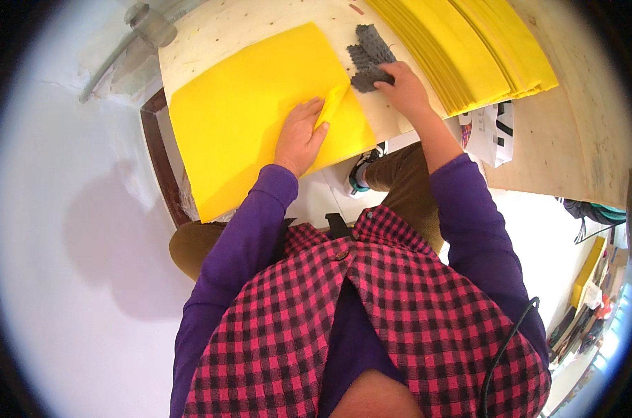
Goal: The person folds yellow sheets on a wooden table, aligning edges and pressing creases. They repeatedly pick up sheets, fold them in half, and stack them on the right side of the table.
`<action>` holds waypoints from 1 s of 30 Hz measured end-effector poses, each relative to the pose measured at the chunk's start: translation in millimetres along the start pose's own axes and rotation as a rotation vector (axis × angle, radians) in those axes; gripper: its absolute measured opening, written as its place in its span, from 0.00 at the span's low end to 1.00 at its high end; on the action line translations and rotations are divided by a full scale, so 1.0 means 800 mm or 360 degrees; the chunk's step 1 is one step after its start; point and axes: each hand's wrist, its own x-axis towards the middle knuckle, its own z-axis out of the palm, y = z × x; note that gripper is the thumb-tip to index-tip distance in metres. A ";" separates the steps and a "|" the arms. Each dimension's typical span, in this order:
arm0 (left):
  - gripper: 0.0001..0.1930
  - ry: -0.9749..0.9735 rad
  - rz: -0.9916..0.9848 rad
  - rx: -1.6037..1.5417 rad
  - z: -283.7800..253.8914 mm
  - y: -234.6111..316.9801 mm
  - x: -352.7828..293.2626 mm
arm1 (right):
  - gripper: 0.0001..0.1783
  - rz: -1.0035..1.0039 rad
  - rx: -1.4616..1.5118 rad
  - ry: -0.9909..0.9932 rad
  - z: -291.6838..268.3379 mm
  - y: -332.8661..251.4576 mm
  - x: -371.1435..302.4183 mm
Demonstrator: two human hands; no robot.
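Across the left of the plywood tabletop [197, 52], a yellow sheet [239, 104] lies spread out, its near edge reaching the table's near side, within easy reach. On it rests the left hand [301, 139], fingers extended and thumb apart, with a narrow raised fold [333, 103] between thumb and forefinger; the palm probably steadies the sheet, though I cannot tell whether the fold is pinched. Just beyond the sheet's right edge, the right hand [408, 90] curls its fingers around the near end of a dark grey textured cloth [368, 52], apparently for control. Farther right, yellow folded sheets [455, 49] lie overlapped, presumably to keep them tidy.
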 end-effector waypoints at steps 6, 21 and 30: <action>0.22 -0.0021 -0.0009 0.0008 0.002 -0.005 -0.002 | 0.17 0.0125 -0.0258 -0.0181 0.011 0.011 0.012; 0.23 -0.0026 0.0001 0.0020 0.005 -0.012 -0.003 | 0.08 0.0249 0.0439 -0.0089 -0.026 -0.006 -0.026; 0.22 -0.0030 0.0010 0.0042 0.004 -0.011 -0.002 | 0.14 0.0240 0.0544 -0.0342 -0.002 -0.009 -0.016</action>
